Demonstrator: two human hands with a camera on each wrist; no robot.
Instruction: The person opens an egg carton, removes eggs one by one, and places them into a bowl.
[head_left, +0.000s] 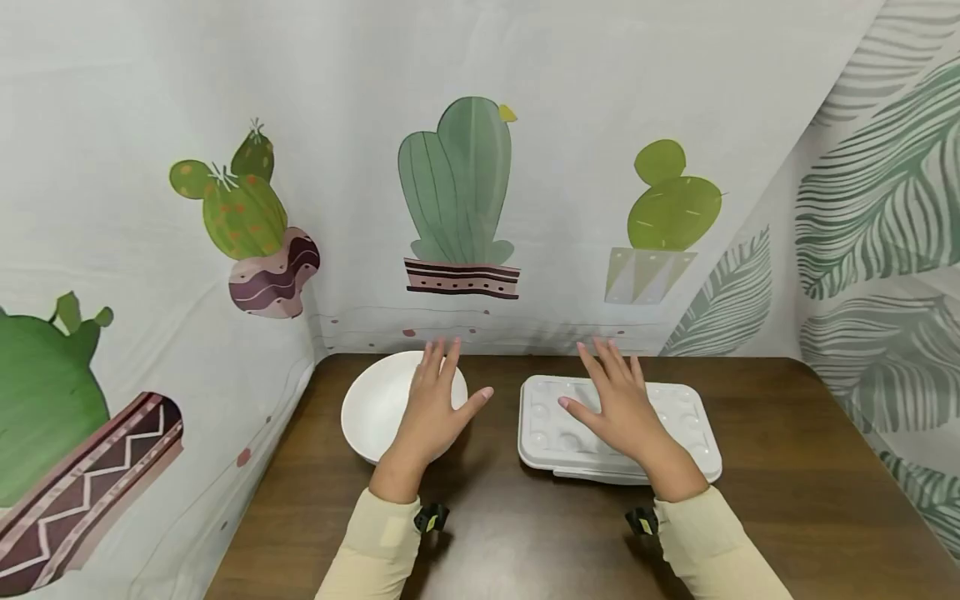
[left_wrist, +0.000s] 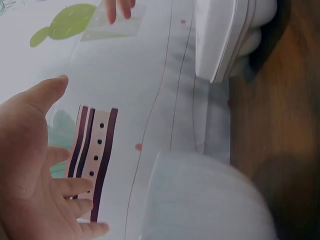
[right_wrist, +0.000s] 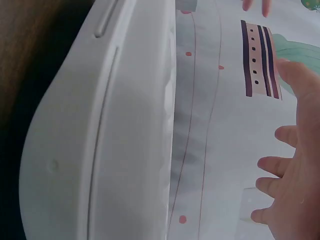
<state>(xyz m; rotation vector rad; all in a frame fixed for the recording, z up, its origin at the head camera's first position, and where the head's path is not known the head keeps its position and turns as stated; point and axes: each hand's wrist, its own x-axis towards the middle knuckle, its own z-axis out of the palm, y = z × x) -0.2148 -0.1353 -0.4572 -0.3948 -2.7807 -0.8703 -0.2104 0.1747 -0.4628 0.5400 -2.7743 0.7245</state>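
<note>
A round white bowl (head_left: 371, 404) stands at the table's far left. My left hand (head_left: 435, 404) is spread over its right side, fingers straight and thumb out, holding nothing. To the right lies a closed white egg carton (head_left: 543, 450) with rounded bumps across its lid. Above that lid my right hand (head_left: 622, 408) is spread the same way, with nothing in its grasp. In the left wrist view the bowl (left_wrist: 205, 200) sits below the hand, apart from the fingers. In the right wrist view the carton's side (right_wrist: 130, 150) shows a long seam, away from the fingertips.
Both things stand on a dark brown wooden table (head_left: 517, 533), near its back edge. Behind it hangs a white cloth (head_left: 570, 167) printed with cacti, and a leaf-patterned cloth (head_left: 885, 217) hangs on the right. A small black device is worn at each wrist.
</note>
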